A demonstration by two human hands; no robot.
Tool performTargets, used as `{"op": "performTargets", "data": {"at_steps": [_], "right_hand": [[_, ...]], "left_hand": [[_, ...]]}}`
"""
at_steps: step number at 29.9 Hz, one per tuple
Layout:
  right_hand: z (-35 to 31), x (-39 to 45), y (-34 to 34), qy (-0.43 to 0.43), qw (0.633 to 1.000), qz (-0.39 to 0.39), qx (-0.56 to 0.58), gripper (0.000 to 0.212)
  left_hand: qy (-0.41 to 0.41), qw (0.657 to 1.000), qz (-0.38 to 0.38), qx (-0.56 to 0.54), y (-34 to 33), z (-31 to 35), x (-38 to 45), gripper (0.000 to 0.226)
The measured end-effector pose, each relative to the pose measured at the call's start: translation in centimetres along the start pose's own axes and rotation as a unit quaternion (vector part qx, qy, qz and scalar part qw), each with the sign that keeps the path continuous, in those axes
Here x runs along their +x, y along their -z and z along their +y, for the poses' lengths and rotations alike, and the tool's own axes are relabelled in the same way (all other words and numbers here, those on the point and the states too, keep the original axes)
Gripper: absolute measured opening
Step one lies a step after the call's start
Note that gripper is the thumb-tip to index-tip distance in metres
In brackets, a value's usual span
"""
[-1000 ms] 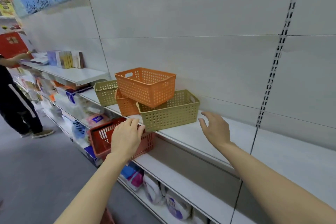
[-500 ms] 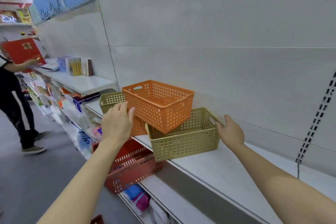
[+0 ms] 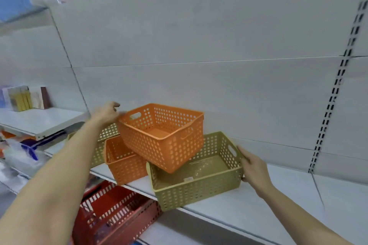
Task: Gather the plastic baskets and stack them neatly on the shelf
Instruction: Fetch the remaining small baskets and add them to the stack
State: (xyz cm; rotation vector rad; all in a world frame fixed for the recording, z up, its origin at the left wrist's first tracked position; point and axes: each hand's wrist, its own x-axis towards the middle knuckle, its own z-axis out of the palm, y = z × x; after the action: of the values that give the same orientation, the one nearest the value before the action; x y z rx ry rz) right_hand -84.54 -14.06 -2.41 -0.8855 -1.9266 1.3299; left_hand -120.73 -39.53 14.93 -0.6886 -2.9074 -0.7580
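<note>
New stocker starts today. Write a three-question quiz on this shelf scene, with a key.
1. True or false: the top orange basket sits level and fully nested in the green basket.
2. Which hand touches the green basket's end wall? A) left hand B) right hand
3. Fill in: below the shelf, a ___ basket shows on the lower level.

Key
1. False: it is tilted, propped across the green basket and the lower orange basket.
2. B; the left hand is at the top orange basket's rim.
3. Red.
</note>
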Motion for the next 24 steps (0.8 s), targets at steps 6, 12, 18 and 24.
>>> {"op": "performTargets", "data": {"at_steps": [6, 12, 18, 24], "right_hand": [[1.2, -3.2, 1.8, -0.005, 0.996, 0.082, 0.044, 0.052], [1.6, -5.6, 5.2, -0.009, 0.989, 0.147, 0.022, 0.047], [1.5, -9.6, 10.3, 0.016, 0.981, 0.192, 0.013, 0.04], [3.2, -15.2, 18.4, -0.042, 0.97, 0.238, 0.03, 0.044]], "left_hand": [[0.044, 0.982, -0.088, -0.162, -2.2, 0.7, 1.8, 0.017], [0.036, 0.976, -0.143, -0.158, -3.0, 3.4, -1.8, 0.021], [0.024, 0.969, -0.146, -0.198, -3.7, 6.6, -7.2, 0.031], [-0.041, 0.946, 0.08, -0.311, -7.4, 11.6, -20.3, 0.048]]}}
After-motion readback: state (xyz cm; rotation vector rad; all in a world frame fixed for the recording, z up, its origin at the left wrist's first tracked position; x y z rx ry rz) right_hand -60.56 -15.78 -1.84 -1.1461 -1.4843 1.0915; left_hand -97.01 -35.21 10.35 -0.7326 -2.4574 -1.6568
